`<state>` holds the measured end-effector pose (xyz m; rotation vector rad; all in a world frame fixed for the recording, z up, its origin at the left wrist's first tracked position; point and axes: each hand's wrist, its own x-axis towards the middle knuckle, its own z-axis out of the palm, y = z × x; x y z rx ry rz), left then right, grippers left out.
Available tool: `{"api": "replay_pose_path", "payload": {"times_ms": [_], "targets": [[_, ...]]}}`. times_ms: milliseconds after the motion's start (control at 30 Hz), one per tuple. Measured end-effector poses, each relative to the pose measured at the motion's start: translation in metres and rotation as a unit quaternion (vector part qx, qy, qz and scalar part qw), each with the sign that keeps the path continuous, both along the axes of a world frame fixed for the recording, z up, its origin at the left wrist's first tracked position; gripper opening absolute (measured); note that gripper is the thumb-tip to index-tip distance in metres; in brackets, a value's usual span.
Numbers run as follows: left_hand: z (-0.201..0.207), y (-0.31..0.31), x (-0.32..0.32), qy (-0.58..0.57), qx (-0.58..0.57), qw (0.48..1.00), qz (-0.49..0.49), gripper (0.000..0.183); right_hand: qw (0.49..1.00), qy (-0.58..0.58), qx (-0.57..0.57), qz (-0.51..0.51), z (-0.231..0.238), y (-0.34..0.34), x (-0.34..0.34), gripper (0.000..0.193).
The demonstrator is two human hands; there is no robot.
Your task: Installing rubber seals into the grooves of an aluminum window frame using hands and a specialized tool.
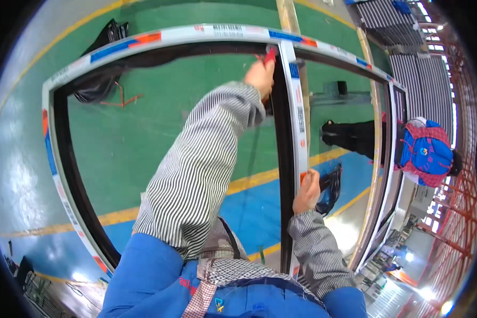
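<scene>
A large window frame (177, 35) stretches out before me, its white film printed with blue and orange patches and its inner edge black. My left hand (261, 78) reaches to the far end of the middle bar (296, 114), closed on a small red-handled tool (271, 54). The tool's tip is at the inner corner; its exact kind is too blurred to tell. Nearer to me, my right hand (307, 194) grips the same bar with bent fingers. An orange patch shows by its fingertips; I cannot tell whether it is print or a separate thing.
A wooden beam (287, 15) runs behind the frame, another (377, 106) near its right part. Black plastic bags lie at far left (98, 87) and right (331, 188). Another person (426, 151) in a blue vest stands at right, by stacked striped profiles (429, 79).
</scene>
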<state>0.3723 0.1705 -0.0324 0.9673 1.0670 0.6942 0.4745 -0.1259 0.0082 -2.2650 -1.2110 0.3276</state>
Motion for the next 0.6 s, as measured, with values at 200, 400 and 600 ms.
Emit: {"api": "replay_pose_path", "payload": {"times_ms": [200, 400, 600], "targets": [[-0.012, -0.057, -0.055, -0.100, 0.019, 0.988, -0.117, 0.028, 0.980, -0.176, 0.043, 0.084, 0.023, 0.028, -0.064, 0.045], [0.019, -0.053, -0.112, 0.046, 0.344, 0.916, -0.202, 0.025, 0.862, 0.460, 0.208, 0.040, -0.027, 0.161, -0.131, 0.043], [0.059, 0.046, -0.067, 0.376, 0.663, 0.644, -0.058, 0.057, 0.759, 0.614, 0.202, -0.069, -0.072, 0.203, -0.104, 0.017]]}}
